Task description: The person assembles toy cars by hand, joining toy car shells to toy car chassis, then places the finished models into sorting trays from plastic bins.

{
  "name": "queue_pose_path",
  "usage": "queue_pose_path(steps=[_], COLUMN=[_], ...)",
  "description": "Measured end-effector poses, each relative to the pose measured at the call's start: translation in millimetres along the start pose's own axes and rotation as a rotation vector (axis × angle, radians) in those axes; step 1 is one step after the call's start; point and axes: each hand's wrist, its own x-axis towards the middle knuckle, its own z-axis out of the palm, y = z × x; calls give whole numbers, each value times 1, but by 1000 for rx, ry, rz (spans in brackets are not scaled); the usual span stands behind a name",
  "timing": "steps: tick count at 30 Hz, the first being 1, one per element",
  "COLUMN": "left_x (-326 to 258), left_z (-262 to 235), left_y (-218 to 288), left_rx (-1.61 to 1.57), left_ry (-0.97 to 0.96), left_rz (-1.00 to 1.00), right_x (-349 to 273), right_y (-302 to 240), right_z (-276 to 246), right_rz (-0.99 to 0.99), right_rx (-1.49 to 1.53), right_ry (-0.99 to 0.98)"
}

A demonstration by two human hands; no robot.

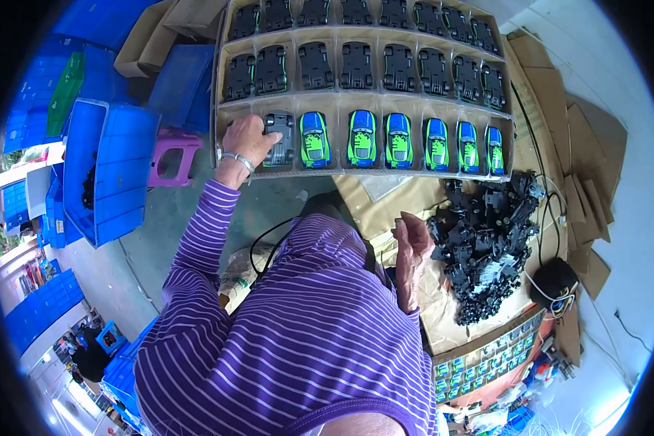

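A cardboard box (327, 168) with rows of compartments holds several toy cars, at the top of the head view. Its far rows hold toy cars with black undersides up; in the near row, blue and green toy cars (362, 138) lie roof up. At the near row's left end my left hand (246, 138) is closed at a grey-black toy car (279, 145) lying underside up, the thumb across its edge. What lies beneath my palm is hidden. My right hand (413, 251) is held over the table's edge, fingers loosely bent and apart, with nothing visible in it.
Black plastic parts (483, 247) lie heaped on brown paper beside my right hand. A second box of cars (487, 360) stands at lower right. Blue crates (116, 174) and a pink stool (174, 158) are on the left. Cables and a black round object (554, 280) lie right of the heap.
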Motion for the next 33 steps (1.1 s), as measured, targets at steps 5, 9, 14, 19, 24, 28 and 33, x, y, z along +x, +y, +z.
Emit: queue_pose_path(steps=[5, 9, 14, 19, 24, 28, 33], left_x=[0, -16, -19, -9, -6, -8, -7], left_z=[-16, -19, 23, 27, 14, 18, 12], left_y=[7, 39, 88, 91, 91, 91, 67], left_rx=[138, 39, 1, 1, -47, -138, -296], left_ry=[63, 153, 65, -73, -52, 141, 184], left_rz=[-12, 10, 216, 180, 255, 300, 278], right_x=[0, 2, 1, 0, -1, 5, 13], right_y=[-2, -1, 6, 6, -3, -4, -10], right_z=[2, 5, 6, 9, 16, 23, 31], right_rz=[25, 12, 9, 9, 27, 54, 18], right_rx=[-37, -40, -51, -120, -185, -112, -216], right_ry=[3, 14, 6, -22, -40, -36, -33])
